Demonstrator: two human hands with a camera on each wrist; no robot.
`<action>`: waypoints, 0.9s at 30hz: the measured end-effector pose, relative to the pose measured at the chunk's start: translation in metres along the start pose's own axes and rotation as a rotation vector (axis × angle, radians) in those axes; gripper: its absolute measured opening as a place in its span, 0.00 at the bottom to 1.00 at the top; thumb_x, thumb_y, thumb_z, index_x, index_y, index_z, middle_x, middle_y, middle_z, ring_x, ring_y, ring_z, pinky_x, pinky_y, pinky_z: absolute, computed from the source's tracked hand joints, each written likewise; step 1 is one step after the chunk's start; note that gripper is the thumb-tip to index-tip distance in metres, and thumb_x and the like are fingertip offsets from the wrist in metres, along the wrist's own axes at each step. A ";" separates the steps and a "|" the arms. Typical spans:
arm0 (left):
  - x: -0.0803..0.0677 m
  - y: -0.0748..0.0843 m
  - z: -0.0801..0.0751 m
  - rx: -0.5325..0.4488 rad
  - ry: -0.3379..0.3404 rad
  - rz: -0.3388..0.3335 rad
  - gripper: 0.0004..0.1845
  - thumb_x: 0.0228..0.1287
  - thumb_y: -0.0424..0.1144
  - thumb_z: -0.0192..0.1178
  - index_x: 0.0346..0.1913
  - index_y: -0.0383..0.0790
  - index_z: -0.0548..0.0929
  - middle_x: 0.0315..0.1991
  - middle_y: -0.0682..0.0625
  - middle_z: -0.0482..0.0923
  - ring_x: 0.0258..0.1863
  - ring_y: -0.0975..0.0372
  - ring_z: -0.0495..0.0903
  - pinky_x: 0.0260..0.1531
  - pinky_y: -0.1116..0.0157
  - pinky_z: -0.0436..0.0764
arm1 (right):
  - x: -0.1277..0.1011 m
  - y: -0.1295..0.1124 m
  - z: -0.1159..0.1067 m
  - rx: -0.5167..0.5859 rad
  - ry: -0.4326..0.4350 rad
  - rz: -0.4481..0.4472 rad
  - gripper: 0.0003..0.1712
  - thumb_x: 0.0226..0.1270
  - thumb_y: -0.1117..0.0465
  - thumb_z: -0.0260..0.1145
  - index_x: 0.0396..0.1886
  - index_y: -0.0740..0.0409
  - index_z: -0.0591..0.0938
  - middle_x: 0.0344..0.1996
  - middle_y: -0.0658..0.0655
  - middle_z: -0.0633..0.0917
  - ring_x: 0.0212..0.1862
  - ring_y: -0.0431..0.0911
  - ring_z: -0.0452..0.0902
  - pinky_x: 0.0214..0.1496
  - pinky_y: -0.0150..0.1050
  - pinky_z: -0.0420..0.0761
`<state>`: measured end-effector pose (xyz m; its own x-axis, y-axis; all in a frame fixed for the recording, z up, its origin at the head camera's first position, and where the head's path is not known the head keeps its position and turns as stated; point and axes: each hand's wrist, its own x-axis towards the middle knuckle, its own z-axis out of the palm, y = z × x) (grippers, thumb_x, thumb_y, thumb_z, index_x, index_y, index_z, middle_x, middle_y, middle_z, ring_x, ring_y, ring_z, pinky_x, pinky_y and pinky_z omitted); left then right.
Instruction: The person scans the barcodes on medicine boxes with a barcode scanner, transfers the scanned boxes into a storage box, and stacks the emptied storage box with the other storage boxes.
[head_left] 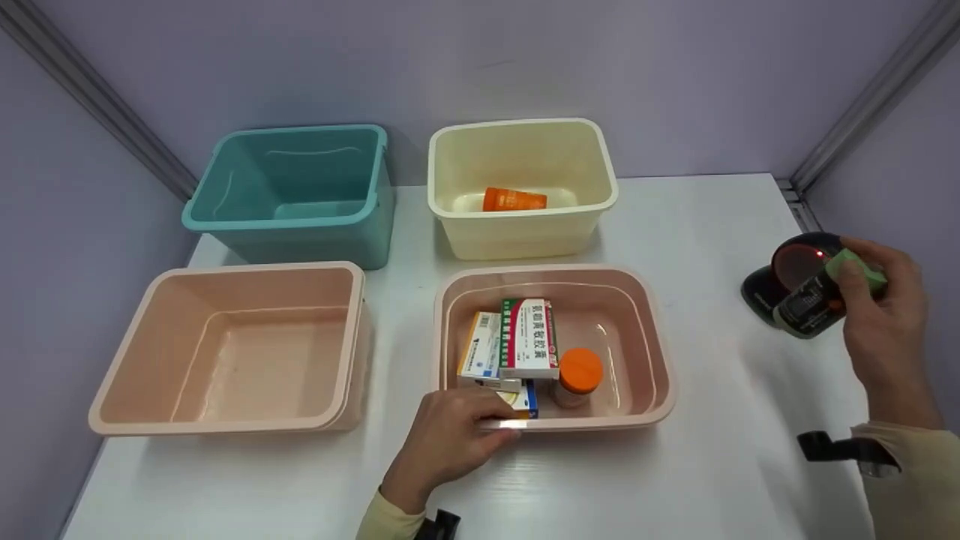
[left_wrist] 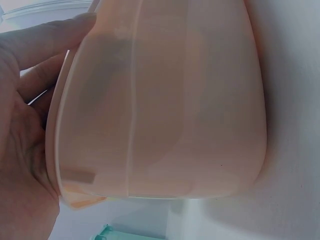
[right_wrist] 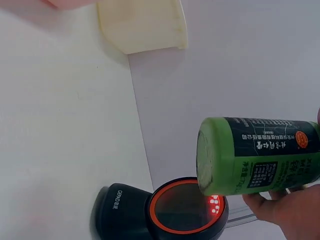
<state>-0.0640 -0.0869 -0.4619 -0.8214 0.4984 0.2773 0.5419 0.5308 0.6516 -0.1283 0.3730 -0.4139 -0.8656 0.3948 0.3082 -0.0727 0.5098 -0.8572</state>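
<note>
My left hand point(head_left: 489, 420) is on the front rim of a pink bin point(head_left: 660, 360), fingers over the edge and thumb under it. The left wrist view shows that hand point(left_wrist: 25, 140) against the bin's outer wall point(left_wrist: 175, 110). Inside lie several medicine boxes point(head_left: 529, 337) and a jar with an orange lid point(head_left: 580, 371). Over at the right, my right hand point(head_left: 870, 300) grips a green bottle with a dark label point(head_left: 821, 292) in front of a black scanner point(head_left: 795, 259). In the right wrist view the bottle point(right_wrist: 255, 157) hovers above the scanner's red-lit face point(right_wrist: 182, 210).
An empty pink bin point(head_left: 225, 352) sits at the front left and a teal bin point(head_left: 292, 187) behind it. A cream bin point(head_left: 521, 180) at the back holds an orange container point(head_left: 514, 199). Booth walls close in the white table point(head_left: 720, 420) at the back and sides.
</note>
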 end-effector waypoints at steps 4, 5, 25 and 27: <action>0.000 0.000 0.000 -0.007 -0.002 0.003 0.05 0.55 0.44 0.73 0.33 0.51 0.89 0.30 0.64 0.82 0.29 0.72 0.77 0.30 0.70 0.75 | -0.001 0.000 0.000 0.172 -0.038 0.011 0.22 0.76 0.63 0.54 0.67 0.57 0.70 0.55 0.51 0.67 0.48 0.42 0.69 0.41 0.26 0.72; 0.000 0.000 0.000 -0.007 -0.003 0.005 0.04 0.55 0.44 0.73 0.33 0.51 0.89 0.30 0.64 0.82 0.29 0.72 0.78 0.30 0.70 0.75 | -0.002 0.000 0.000 0.263 -0.052 0.006 0.22 0.75 0.66 0.54 0.66 0.59 0.70 0.55 0.53 0.67 0.48 0.43 0.69 0.40 0.26 0.72; 0.000 0.000 0.000 0.008 0.009 0.011 0.04 0.55 0.44 0.73 0.34 0.52 0.89 0.30 0.64 0.81 0.29 0.71 0.77 0.30 0.69 0.75 | -0.004 0.001 0.001 0.248 -0.026 -0.020 0.34 0.56 0.82 0.67 0.64 0.63 0.74 0.57 0.55 0.76 0.57 0.46 0.72 0.49 0.27 0.73; 0.000 0.000 0.000 0.011 0.010 0.007 0.05 0.55 0.44 0.74 0.33 0.52 0.89 0.30 0.64 0.81 0.29 0.71 0.77 0.30 0.69 0.75 | -0.004 0.001 0.001 0.157 -0.019 -0.031 0.35 0.57 0.80 0.68 0.65 0.61 0.73 0.57 0.53 0.75 0.57 0.44 0.71 0.49 0.27 0.72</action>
<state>-0.0637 -0.0868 -0.4617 -0.8195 0.4951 0.2886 0.5492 0.5349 0.6420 -0.1252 0.3706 -0.4165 -0.8709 0.3652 0.3289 -0.1751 0.3948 -0.9019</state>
